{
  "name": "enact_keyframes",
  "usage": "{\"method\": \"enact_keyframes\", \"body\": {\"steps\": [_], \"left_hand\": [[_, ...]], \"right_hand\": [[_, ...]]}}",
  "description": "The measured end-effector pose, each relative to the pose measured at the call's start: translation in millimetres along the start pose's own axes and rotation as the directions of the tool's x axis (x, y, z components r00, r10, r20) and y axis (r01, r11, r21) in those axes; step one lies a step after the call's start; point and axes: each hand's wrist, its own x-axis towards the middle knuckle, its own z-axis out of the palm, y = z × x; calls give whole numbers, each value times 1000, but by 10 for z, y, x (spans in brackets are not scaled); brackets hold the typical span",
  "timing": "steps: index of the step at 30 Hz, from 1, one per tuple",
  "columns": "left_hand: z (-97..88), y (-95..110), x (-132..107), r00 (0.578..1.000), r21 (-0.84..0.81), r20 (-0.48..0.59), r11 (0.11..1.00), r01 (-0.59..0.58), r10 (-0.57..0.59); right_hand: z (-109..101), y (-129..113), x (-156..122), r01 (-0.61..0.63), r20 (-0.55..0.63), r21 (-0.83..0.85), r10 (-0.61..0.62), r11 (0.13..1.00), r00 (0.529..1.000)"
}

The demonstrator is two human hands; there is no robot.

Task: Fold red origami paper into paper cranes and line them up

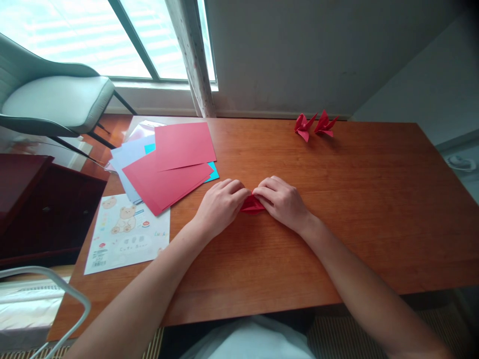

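A small piece of folded red paper lies between my hands at the middle of the table, partly hidden by my fingers. My left hand pinches its left end, fingers curled over the top. From the other side, my right hand grips the right end with fingertips pressed together. Both hands are close to the tabletop, thumbs and fingertips nearly meeting above the paper. The exact folds cannot be made out.
Red paper sheets overlap white and blue ones at the left. In front of them lies a white bear-printed sheet. Two red origami cranes stand near the back edge of the wooden table. A chair is by the window.
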Motion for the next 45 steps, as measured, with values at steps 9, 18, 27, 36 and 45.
{"method": "enact_keyframes", "body": {"steps": [9,18,27,36,45], "left_hand": [[-19,-47,-24,998,-73,-24,995,-68,66],[-41,-45,-12,998,-91,-11,993,-70,70],[-53,-29,-14,998,-83,-1,994,-67,67],[-32,-25,-13,999,-121,9,992,-36,37],[60,60,21,982,-230,-29,958,173,-184]], "right_hand": [[-25,63,-36,60,-8,91,-60,994,998],[15,78,-24,-44,1,229,45,972,999],[1,39,-1,-113,10,316,116,942,993],[1,22,10,-158,30,316,157,936,987],[13,9,0,-166,28,305,165,938,986]]}}
